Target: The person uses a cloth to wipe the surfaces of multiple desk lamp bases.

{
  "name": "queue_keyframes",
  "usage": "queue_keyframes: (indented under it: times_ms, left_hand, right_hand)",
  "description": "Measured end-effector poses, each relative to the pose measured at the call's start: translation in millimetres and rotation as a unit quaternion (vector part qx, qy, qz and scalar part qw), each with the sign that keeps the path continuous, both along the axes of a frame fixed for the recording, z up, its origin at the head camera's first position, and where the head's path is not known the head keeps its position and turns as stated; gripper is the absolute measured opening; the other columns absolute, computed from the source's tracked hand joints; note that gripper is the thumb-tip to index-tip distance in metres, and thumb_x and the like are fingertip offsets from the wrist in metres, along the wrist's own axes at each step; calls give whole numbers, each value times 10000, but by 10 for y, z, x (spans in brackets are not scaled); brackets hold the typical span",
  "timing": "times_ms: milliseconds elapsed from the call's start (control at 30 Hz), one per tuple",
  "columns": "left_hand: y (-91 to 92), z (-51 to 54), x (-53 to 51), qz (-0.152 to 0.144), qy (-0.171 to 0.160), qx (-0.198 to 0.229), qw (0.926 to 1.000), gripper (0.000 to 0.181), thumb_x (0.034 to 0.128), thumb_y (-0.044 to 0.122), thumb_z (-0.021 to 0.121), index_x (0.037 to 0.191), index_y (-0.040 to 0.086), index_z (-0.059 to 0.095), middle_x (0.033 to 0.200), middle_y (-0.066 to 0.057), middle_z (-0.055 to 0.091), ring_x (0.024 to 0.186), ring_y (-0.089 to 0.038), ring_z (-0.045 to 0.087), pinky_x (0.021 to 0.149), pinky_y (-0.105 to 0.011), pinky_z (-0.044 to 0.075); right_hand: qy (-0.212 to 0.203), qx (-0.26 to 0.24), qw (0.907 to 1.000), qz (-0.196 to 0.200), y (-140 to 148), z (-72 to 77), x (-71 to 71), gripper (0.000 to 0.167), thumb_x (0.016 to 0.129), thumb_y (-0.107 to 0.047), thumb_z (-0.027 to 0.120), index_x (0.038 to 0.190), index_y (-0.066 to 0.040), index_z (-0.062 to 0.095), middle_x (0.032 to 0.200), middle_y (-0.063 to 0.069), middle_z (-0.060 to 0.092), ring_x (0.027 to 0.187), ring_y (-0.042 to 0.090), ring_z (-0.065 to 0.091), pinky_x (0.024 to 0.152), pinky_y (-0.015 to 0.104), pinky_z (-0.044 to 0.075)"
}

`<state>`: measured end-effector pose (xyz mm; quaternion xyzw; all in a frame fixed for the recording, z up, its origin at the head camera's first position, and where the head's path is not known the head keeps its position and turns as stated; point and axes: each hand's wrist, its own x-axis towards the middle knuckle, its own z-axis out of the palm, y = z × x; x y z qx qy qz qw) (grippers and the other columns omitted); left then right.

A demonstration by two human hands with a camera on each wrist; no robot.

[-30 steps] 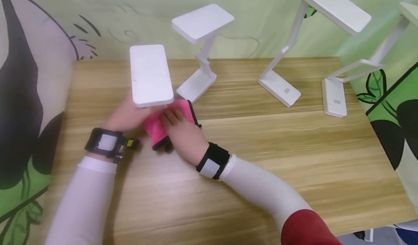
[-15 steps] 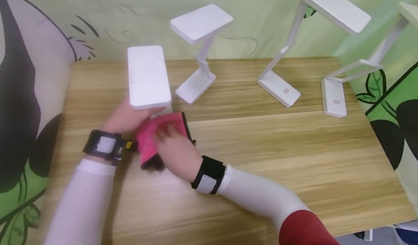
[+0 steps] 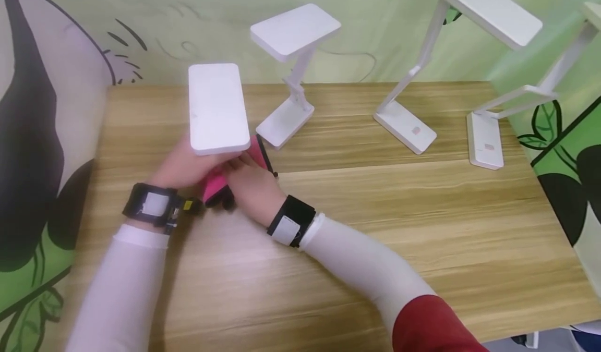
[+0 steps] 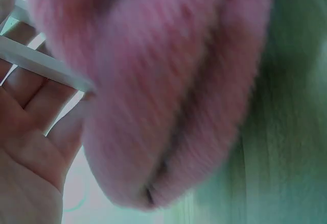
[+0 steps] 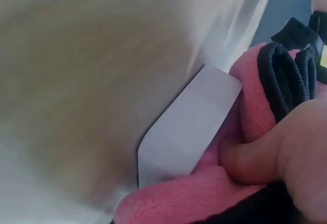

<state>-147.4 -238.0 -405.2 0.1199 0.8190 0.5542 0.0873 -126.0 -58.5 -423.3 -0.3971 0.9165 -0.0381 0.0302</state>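
Note:
At the left of the table stands a white desk lamp whose head (image 3: pixel 218 107) hides part of both hands in the head view. My left hand (image 3: pixel 182 165) is below that head. In the left wrist view its fingers are bent around the white lamp arm (image 4: pixel 48 67). My right hand (image 3: pixel 255 191) grips a pink plush cloth (image 3: pixel 259 155) with black edging. The right wrist view has the thumb pressed into the bunched cloth (image 5: pixel 255 94), against the lamp's white base (image 5: pixel 189 127). Most of the base is hidden from the head view.
Three more white desk lamps stand along the back: one (image 3: pixel 286 122) close beside my hands, one (image 3: pixel 406 126) right of centre, and one (image 3: pixel 485 141) at the right end. The wooden table (image 3: pixel 375 211) meets a painted wall (image 3: pixel 225 28) behind.
My right hand and the cloth first came toward me, baring some of the lamp, then went back under the lamp head. The left hand stays at the lamp.

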Motion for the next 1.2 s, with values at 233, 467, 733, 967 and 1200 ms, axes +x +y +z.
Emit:
queue_keyframes:
  times_ms: [233,467,733,967,1200]
  left_hand:
    - [-63,-111,-50,61,93,-276,9996,556,975,270,809,1455,154,552,1333,-31,578,1165,-170,556,1021,-431,445]
    - [-49,-110,-38,60,29,-149,9999,612,966,284,821,1494,223,518,1339,9,568,1188,-189,573,1008,-440,463]
    - [-31,-125,-47,27,1,78,10000,501,966,224,819,1397,164,570,1254,-29,608,1120,-213,605,976,-400,473]
    - [-41,-129,-43,-72,-5,109,9999,547,962,241,824,1425,199,536,1266,-14,595,1137,-220,595,988,-397,473]
    - [-57,-100,-33,72,-106,-158,9998,567,966,297,814,1444,168,537,1318,-21,555,1159,-185,539,974,-405,438]
  right_hand:
    - [-338,-265,9991,-27,289,48,164,507,1129,-75,479,1631,-41,414,1672,146,414,1567,297,345,1105,331,494]
    - [54,343,9985,416,295,134,508,461,1090,-106,578,1548,-65,552,1556,113,563,1486,299,466,1009,305,557]
    - [-169,37,9987,473,33,63,354,503,1071,-107,596,1570,-113,536,1591,89,525,1521,282,414,1069,300,518]
    - [-390,-333,9986,105,-23,-31,7,426,1131,-92,482,1553,-114,538,1565,73,555,1535,233,380,1259,280,250]
    - [-301,-565,9976,-250,155,-28,92,484,1143,-70,447,1626,-57,425,1666,115,430,1566,281,328,1192,319,394]
